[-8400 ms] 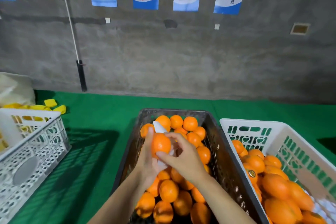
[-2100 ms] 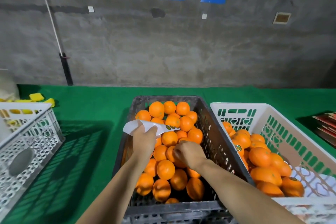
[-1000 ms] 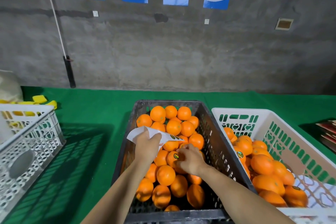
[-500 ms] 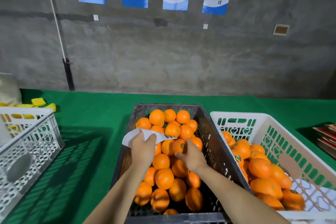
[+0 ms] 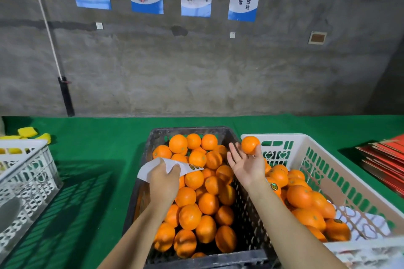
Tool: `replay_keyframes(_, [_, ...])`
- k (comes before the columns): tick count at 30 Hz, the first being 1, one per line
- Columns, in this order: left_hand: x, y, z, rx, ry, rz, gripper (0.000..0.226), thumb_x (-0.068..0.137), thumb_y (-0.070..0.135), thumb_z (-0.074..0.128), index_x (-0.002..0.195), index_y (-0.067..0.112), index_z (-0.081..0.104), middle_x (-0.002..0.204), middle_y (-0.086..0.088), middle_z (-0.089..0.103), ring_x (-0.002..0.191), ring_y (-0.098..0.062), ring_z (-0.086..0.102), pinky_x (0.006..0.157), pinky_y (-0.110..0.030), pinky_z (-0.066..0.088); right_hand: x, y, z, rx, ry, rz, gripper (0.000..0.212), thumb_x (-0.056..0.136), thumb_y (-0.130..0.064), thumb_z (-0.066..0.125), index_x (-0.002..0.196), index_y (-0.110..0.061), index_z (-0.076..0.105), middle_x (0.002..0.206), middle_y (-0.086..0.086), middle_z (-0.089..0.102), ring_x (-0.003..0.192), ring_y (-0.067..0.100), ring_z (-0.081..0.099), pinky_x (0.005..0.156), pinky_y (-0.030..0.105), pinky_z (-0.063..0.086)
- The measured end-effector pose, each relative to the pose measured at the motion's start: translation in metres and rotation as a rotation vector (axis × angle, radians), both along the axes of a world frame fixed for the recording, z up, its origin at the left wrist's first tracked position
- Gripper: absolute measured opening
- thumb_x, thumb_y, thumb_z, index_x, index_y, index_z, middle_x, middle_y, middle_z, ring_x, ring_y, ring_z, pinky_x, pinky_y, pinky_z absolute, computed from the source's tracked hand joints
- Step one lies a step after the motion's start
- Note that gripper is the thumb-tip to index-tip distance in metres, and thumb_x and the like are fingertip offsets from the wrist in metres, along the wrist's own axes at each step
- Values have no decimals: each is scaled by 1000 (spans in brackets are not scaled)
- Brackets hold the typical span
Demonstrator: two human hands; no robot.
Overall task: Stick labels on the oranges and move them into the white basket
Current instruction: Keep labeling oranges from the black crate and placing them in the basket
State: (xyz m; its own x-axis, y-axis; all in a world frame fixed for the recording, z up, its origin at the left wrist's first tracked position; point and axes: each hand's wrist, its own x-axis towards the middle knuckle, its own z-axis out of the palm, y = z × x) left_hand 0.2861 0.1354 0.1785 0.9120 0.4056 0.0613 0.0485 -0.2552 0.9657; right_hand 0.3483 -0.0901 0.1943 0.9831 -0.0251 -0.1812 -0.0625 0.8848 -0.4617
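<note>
From the head view, the right hand is spread palm up with straight fingers, and one orange sits at its fingertips above the far left corner of the white basket; whether it is touching or already tossed I cannot tell. A low, gentle drop onto the pile would spare the fruit. The left hand grasps the label sheet over the dark crate, heaped with oranges. The basket to the right is partly filled; some fruit there show stickers.
</note>
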Motion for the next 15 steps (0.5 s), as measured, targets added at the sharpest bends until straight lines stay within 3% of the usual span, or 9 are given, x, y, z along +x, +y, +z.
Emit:
replay_keyframes(2, [-3, -1, 2, 26, 14, -24, 51, 100, 25, 56, 145, 5, 43, 84, -33, 62, 65, -31, 58, 55, -38, 44, 2, -8, -1, 130, 2, -27, 72, 100, -59, 42, 141, -1, 46, 139, 18, 55, 114, 32, 61, 95, 47, 47])
replay_keyframes(4, [-5, 0, 4, 27, 7, -27, 13, 100, 24, 56, 112, 21, 58, 78, -30, 60, 66, -36, 59, 58, -46, 50, 4, -13, -1, 221, -4, -48, 71, 98, -62, 42, 136, -2, 49, 131, 19, 59, 116, 34, 59, 94, 48, 47])
replay_keyframes(5, [-4, 0, 4, 26, 3, -25, 13, 100, 24, 56, 113, 22, 57, 71, -25, 55, 61, -30, 55, 53, -43, 50, 5, -14, -1, 249, -6, -50, 71, 98, -63, 41, 133, -2, 51, 128, 19, 61, 118, 34, 58, 95, 49, 46])
replay_keyframes(6, [-1, 0, 1, 47, 5, -36, 36, 101, 25, 56, 134, 13, 51, 65, -18, 50, 56, -22, 50, 46, -35, 44, 5, -14, -1, 271, -5, -53, 71, 97, -64, 40, 131, -3, 50, 127, 20, 61, 120, 35, 57, 97, 49, 46])
replay_keyframes(7, [1, 0, 0, 59, 19, -47, 59, 101, 25, 55, 152, 7, 31, 62, -11, 48, 54, -16, 46, 43, -28, 37, 5, -13, -2, 282, 2, -65, 68, 98, -64, 39, 132, -6, 48, 128, 19, 61, 119, 36, 57, 99, 50, 45])
replay_keyframes(9, [1, -1, -3, 68, 47, -86, 71, 102, 24, 53, 158, 7, 12, 65, 0, 49, 53, -9, 44, 41, -20, 30, 5, -10, -1, 230, 17, -115, 53, 100, -60, 40, 133, -19, 40, 129, 20, 59, 115, 39, 61, 101, 52, 44])
replay_keyframes(12, [1, 1, -5, 52, 96, -118, 68, 103, 19, 50, 158, 8, 11, 73, 9, 49, 55, -4, 42, 46, -17, 32, -2, 3, -3, -219, 20, -49, 38, 101, -47, 47, 130, -23, 46, 123, 15, 63, 105, 32, 66, 97, 49, 47])
replay_keyframes(15, [3, 2, -4, 13, 170, -173, 70, 103, 15, 46, 159, 15, 4, 66, -6, 55, 47, -10, 41, 42, -23, 29, -16, 27, -10, -1001, -161, -9, 14, 96, -23, 58, 108, -23, 66, 100, 10, 70, 84, 19, 66, 73, 32, 50])
